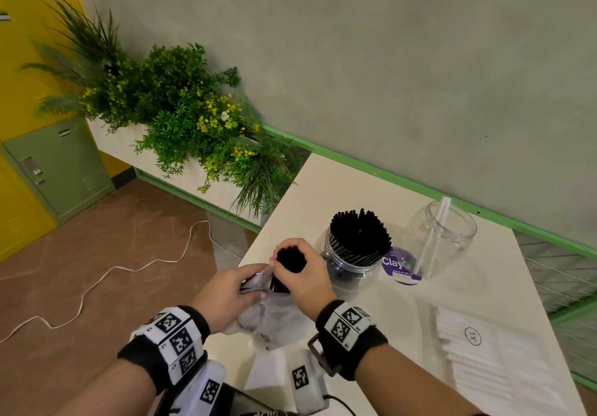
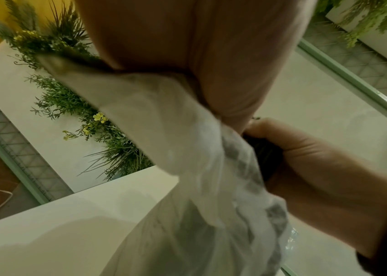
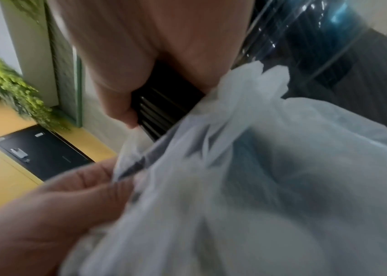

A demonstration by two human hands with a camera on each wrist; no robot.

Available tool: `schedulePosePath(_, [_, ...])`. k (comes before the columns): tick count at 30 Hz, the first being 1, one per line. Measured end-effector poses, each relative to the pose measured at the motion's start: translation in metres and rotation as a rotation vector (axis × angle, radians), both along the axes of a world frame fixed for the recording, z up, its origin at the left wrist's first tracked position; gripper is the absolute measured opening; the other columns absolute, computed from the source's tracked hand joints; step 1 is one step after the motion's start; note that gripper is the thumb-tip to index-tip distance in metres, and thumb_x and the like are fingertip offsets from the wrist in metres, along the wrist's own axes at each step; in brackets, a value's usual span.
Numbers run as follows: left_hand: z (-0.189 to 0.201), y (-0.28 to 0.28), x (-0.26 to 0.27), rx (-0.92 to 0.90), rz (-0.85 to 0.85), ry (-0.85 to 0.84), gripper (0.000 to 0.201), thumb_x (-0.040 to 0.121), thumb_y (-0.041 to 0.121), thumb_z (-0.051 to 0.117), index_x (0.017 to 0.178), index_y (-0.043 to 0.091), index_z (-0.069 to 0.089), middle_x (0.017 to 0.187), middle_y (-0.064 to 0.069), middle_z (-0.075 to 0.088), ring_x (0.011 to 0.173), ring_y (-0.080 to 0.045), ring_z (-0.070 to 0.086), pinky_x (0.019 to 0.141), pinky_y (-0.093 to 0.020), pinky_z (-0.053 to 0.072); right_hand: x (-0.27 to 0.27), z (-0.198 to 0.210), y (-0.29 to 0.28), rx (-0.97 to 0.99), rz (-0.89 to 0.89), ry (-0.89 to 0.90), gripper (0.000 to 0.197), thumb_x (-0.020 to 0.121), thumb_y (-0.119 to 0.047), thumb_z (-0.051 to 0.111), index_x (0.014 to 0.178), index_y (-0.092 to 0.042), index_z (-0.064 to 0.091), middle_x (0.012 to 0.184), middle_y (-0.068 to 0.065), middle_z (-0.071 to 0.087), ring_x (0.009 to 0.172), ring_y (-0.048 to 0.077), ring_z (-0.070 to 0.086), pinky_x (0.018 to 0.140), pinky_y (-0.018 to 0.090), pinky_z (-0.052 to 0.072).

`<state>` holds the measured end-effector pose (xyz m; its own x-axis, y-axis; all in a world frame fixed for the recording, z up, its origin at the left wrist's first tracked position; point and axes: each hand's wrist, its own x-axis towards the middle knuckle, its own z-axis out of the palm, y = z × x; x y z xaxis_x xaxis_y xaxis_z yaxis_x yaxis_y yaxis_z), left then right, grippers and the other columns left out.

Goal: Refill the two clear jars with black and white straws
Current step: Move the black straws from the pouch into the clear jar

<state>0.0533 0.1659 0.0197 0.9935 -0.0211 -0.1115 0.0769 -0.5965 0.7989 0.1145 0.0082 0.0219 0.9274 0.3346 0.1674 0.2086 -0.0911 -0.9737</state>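
My right hand [image 1: 300, 273] grips a bundle of black straws [image 1: 290, 262] that sticks up out of a thin clear plastic bag [image 1: 274, 322]. My left hand [image 1: 231, 289] pinches the bag's open edge beside the bundle. In the right wrist view the black straws [image 3: 161, 104] show between my right palm and the bag [image 3: 258, 186]. In the left wrist view the bag [image 2: 187, 149] hangs from my fingers. Just right of my hands a clear jar [image 1: 349, 267] stands packed with black straws [image 1: 360, 235]. Further right, a second clear jar [image 1: 447, 231] holds one white straw [image 1: 433, 235].
A flat pack of white straws [image 1: 484, 357] marked XL lies at the white table's [image 1: 371, 312] front right. A purple round sticker [image 1: 399, 265] sits between the jars. A planter with greenery [image 1: 181, 115] stands left of the table; a white cable [image 1: 97, 283] runs over the floor.
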Motion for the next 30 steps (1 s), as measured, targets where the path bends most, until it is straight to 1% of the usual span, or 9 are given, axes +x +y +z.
schedulePosePath(3, [-0.003,0.004,0.0,0.012,0.034,-0.002,0.031,0.084,0.021,0.068,0.111,0.034,0.063,0.096,0.011,0.071,0.092,-0.007,0.064,0.083,-0.029,0.05,0.0,0.023,-0.015,0.06,-0.05,-0.083,0.022,0.08,0.0,0.069,0.091,-0.017,0.06,0.088,0.003,0.066,0.089,0.02,0.065,0.086,0.03,0.051])
schedulePosePath(6, [-0.007,0.002,0.0,0.0,0.023,-0.01,0.035,0.084,0.02,0.068,0.109,0.042,0.059,0.099,0.014,0.07,0.095,-0.004,0.063,0.084,-0.026,0.049,-0.001,0.04,-0.036,0.095,-0.115,-0.153,0.026,0.081,0.001,0.07,0.097,-0.015,0.059,0.088,0.008,0.065,0.087,0.016,0.064,0.084,0.022,0.049])
schedulePosePath(9, [-0.009,-0.006,0.002,-0.019,-0.027,-0.015,0.04,0.084,0.02,0.068,0.114,0.044,0.057,0.106,0.017,0.068,0.1,-0.001,0.061,0.087,-0.023,0.048,-0.008,0.029,-0.042,0.084,-0.173,-0.112,0.031,0.081,0.003,0.069,0.103,-0.014,0.056,0.087,0.003,0.065,0.086,0.009,0.062,0.083,0.016,0.045])
schedulePosePath(12, [-0.011,-0.014,0.003,-0.03,-0.071,-0.002,0.042,0.084,0.021,0.068,0.107,0.052,0.053,0.104,0.017,0.068,0.098,0.001,0.061,0.085,-0.022,0.049,-0.017,-0.001,-0.042,0.038,-0.18,-0.021,0.04,0.078,-0.005,0.074,0.109,-0.023,0.054,0.094,-0.002,0.065,0.092,0.009,0.062,0.088,0.023,0.047])
schedulePosePath(14, [-0.013,-0.016,0.003,-0.027,-0.082,0.012,0.039,0.085,0.02,0.067,0.113,0.046,0.057,0.103,0.016,0.069,0.097,0.0,0.062,0.084,-0.019,0.048,-0.022,-0.017,-0.043,-0.029,-0.194,0.004,0.05,0.073,-0.015,0.081,0.112,-0.029,0.052,0.105,-0.008,0.06,0.1,0.004,0.057,0.091,0.019,0.044])
schedulePosePath(19, [-0.016,-0.019,0.005,-0.023,-0.117,0.02,0.039,0.085,0.018,0.066,0.12,0.035,0.06,0.103,0.016,0.068,0.097,0.003,0.061,0.079,-0.012,0.044,-0.026,-0.032,-0.042,-0.043,-0.143,0.035,0.066,0.067,-0.018,0.087,0.118,-0.032,0.048,0.098,-0.006,0.063,0.093,0.005,0.061,0.084,0.02,0.049])
schedulePosePath(23, [-0.017,-0.023,0.007,-0.025,-0.14,0.0,0.038,0.086,0.015,0.063,0.12,0.031,0.06,0.104,0.014,0.068,0.096,0.005,0.06,0.076,-0.004,0.04,-0.023,-0.032,-0.037,-0.049,-0.09,0.011,0.063,0.07,-0.018,0.081,0.121,-0.031,0.048,0.101,-0.004,0.066,0.098,0.015,0.064,0.09,0.029,0.05])
schedulePosePath(28, [-0.02,-0.021,0.009,-0.017,-0.129,-0.02,0.035,0.086,0.014,0.063,0.116,0.034,0.062,0.098,0.013,0.071,0.093,-0.002,0.063,0.081,-0.023,0.049,-0.018,-0.027,-0.037,0.045,-0.131,0.036,0.042,0.075,0.0,0.071,0.109,-0.021,0.055,0.09,0.007,0.068,0.089,0.019,0.066,0.087,0.034,0.052])
schedulePosePath(30, [-0.022,-0.019,0.009,-0.01,-0.115,-0.019,0.035,0.086,0.016,0.063,0.115,0.035,0.062,0.095,0.015,0.071,0.091,0.0,0.063,0.08,-0.023,0.049,-0.014,-0.02,-0.041,0.086,-0.159,0.06,0.031,0.076,0.0,0.071,0.102,-0.013,0.058,0.091,0.011,0.068,0.09,0.02,0.065,0.088,0.033,0.052])
